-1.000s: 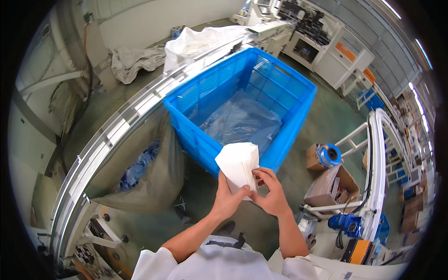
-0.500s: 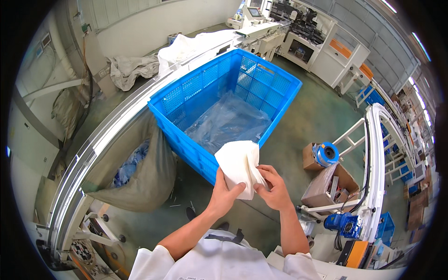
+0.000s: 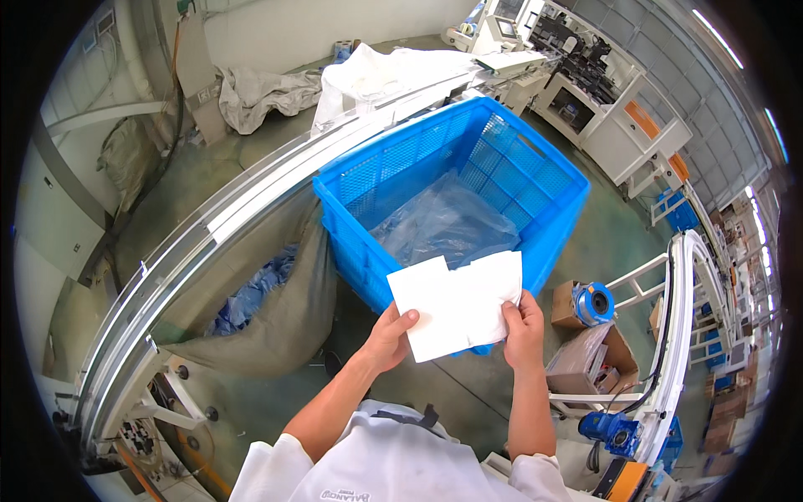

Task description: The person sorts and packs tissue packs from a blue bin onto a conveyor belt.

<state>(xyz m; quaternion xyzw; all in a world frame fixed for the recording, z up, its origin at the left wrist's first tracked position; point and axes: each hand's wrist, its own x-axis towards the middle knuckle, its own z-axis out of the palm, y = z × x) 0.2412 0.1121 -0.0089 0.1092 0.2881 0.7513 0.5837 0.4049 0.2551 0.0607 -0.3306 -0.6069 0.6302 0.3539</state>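
Note:
Between my two hands is a stack of white paper-like sheets (image 3: 456,308), spread flat and a little uneven along its far edge. My left hand (image 3: 389,336) grips its left side, thumb on top. On the right side my right hand (image 3: 523,326) pinches it, thumb on top and fingers underneath. The sheets are held in front of the near side of a large blue plastic crate (image 3: 368,261), covering part of it. Inside the crate lies a clear plastic bag or liner (image 3: 452,219). Whether the sheets are joined cannot be told.
Left of the crate a curved white conveyor rail (image 3: 242,217) runs past a grey-green cloth sack (image 3: 293,335) holding blue crumpled plastic. At right stand cardboard boxes (image 3: 615,356), a blue reel (image 3: 595,303), a blue motor (image 3: 615,431) and another curved rail (image 3: 682,335).
The sheets, bunched and bent upward before, are now spread out flat and wide. My hands have moved farther apart, and the crate appears farther right in view.

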